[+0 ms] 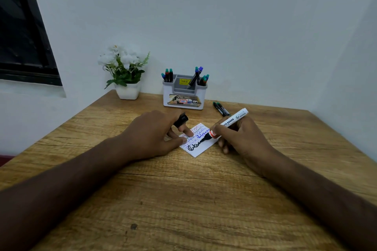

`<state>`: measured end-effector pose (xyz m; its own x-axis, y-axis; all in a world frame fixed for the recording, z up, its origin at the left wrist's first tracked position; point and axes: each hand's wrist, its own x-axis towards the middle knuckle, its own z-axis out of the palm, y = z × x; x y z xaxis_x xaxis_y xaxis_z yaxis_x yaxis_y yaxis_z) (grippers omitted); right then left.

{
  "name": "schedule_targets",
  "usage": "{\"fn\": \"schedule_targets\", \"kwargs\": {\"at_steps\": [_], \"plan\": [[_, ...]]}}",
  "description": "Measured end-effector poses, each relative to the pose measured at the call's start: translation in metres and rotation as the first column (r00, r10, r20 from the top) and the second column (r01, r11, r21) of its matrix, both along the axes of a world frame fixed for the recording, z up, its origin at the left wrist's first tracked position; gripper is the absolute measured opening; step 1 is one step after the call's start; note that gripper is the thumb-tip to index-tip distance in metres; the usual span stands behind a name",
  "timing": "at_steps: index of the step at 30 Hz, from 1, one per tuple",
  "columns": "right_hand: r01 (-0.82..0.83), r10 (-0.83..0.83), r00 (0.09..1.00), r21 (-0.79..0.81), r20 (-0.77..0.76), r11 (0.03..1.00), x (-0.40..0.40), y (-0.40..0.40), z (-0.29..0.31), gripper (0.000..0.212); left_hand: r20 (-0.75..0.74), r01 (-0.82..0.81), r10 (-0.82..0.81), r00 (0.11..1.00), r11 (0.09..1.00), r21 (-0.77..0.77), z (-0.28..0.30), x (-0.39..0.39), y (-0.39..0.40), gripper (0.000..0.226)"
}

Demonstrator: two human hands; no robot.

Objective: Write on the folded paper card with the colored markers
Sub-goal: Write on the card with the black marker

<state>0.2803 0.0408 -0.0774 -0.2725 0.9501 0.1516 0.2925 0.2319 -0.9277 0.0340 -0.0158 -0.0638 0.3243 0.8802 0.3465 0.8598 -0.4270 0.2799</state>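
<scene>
Gripping a white-barrelled marker (228, 124), the right hand (240, 138) is curled round it, tip on the paper card (199, 140) mid-tabletop (183, 199). The card is pinned by fingertips (188, 133) of the left hand (155, 134), a black cap (181, 119) held in its curled fingers. Behind: marker holder (184, 92), two loose markers (221, 109), flower pot (127, 90).

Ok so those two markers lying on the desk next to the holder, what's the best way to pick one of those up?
Pinch the nearer of the two markers at mid-barrel, coming from above. They lie flat on the desk, side by side and slanted, with green caps toward the wall, so the fingers should close across the barrel. The right hand is holding the whiteboard marker, so free it first.
</scene>
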Motion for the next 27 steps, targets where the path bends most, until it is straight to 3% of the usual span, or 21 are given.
{"fn": "schedule_targets", "kwargs": {"at_steps": [27], "plan": [[0.016,-0.028,0.99,-0.084,-0.137,0.996,0.0026,0.0061,-0.0024,0.014,-0.01,-0.007,0.007,1.0,1.0,-0.01,-0.0012,-0.0015,0.002,0.03]]}}
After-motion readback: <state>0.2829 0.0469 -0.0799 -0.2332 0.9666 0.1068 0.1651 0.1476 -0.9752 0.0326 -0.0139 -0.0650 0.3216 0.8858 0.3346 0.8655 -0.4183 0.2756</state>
